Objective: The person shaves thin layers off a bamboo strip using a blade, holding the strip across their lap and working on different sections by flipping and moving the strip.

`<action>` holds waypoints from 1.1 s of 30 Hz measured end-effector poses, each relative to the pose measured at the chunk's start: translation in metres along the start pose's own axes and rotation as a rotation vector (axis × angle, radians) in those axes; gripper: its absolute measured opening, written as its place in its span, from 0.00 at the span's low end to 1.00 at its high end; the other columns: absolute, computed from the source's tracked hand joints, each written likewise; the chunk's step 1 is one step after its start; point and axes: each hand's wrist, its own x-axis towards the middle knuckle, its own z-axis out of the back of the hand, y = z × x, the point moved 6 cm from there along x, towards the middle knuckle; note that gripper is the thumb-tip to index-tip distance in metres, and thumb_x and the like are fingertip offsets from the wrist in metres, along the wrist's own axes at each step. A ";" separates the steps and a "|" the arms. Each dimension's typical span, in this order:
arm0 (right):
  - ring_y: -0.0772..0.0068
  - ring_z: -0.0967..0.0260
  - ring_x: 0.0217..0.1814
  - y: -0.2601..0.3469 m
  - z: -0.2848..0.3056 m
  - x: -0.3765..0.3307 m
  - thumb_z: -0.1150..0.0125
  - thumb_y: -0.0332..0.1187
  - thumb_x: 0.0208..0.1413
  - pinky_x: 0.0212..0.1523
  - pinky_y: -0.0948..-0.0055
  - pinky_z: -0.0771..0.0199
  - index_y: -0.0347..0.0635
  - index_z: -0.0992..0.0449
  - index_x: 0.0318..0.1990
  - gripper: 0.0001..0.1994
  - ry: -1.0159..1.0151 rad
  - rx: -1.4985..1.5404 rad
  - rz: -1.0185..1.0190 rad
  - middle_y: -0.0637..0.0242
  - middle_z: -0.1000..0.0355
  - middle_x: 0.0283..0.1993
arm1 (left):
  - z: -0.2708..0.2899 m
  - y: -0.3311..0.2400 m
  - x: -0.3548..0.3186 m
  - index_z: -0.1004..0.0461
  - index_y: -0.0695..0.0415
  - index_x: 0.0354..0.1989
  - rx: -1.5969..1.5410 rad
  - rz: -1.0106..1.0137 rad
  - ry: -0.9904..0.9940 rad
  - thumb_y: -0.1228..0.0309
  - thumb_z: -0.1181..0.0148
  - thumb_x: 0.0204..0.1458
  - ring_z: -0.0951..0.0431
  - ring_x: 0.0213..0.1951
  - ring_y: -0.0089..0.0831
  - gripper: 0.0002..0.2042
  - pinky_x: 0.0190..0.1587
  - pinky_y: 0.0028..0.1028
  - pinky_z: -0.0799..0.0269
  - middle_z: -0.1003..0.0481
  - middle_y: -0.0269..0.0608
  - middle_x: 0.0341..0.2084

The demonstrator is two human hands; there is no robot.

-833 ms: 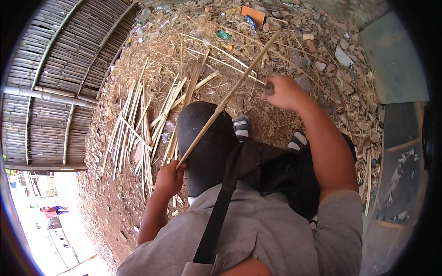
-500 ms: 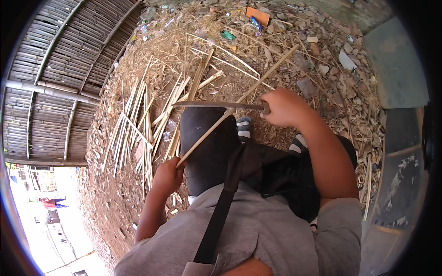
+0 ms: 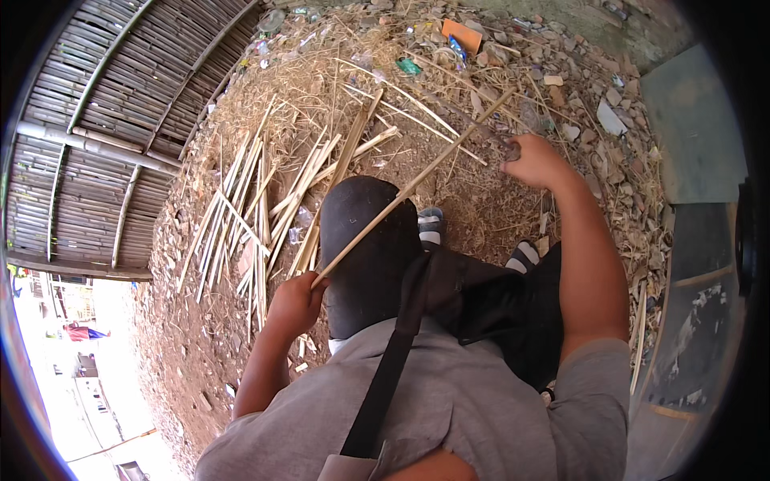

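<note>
My left hand (image 3: 294,305) is closed around the lower end of a long bamboo strip (image 3: 449,150). The strip slants up to the right, across my raised knee in black cloth (image 3: 353,248). At the upper right my right hand (image 3: 539,163) grips the handle of a long-bladed knife (image 3: 507,149). Its dark blade points away to the upper left, hard to make out against the ground and passing near the strip's far end. Knife and strip look apart at my right hand; whether they touch farther up I cannot tell.
Split bamboo strips (image 3: 257,200) lie in a loose pile on the ground left of my knee. Stones and rubble (image 3: 593,136) cover the right, with an orange piece (image 3: 462,35) at the back. A bamboo-slat wall (image 3: 96,104) stands left, grey panels (image 3: 694,128) right.
My right hand has moved up and right with the knife, whose blade lay across the strip before. My left hand holds the bamboo strip in nearly the same place.
</note>
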 end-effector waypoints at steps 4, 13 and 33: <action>0.54 0.20 0.47 0.015 -0.004 -0.019 0.29 0.39 0.51 0.50 0.58 0.23 0.35 0.20 0.49 0.21 -0.144 -0.056 0.154 0.50 0.19 0.44 | -0.004 0.004 0.001 0.24 0.61 0.35 0.003 0.017 0.011 0.64 0.44 0.63 0.22 0.34 0.61 0.12 0.37 0.50 0.28 0.23 0.60 0.26; 0.52 0.21 0.49 0.014 -0.005 -0.017 0.28 0.41 0.50 0.53 0.58 0.23 0.34 0.22 0.55 0.27 0.081 -0.069 0.198 0.48 0.20 0.47 | -0.005 0.006 -0.003 0.26 0.62 0.32 -0.024 -0.016 -0.017 0.63 0.43 0.64 0.23 0.33 0.62 0.14 0.36 0.53 0.29 0.24 0.61 0.24; 0.56 0.24 0.31 0.032 0.020 -0.031 0.26 0.46 0.51 0.37 0.63 0.25 0.37 0.21 0.45 0.22 -0.376 0.049 0.270 0.55 0.23 0.30 | -0.023 0.016 -0.003 0.26 0.62 0.35 -0.141 0.026 0.057 0.63 0.46 0.65 0.22 0.33 0.60 0.13 0.36 0.49 0.29 0.24 0.58 0.24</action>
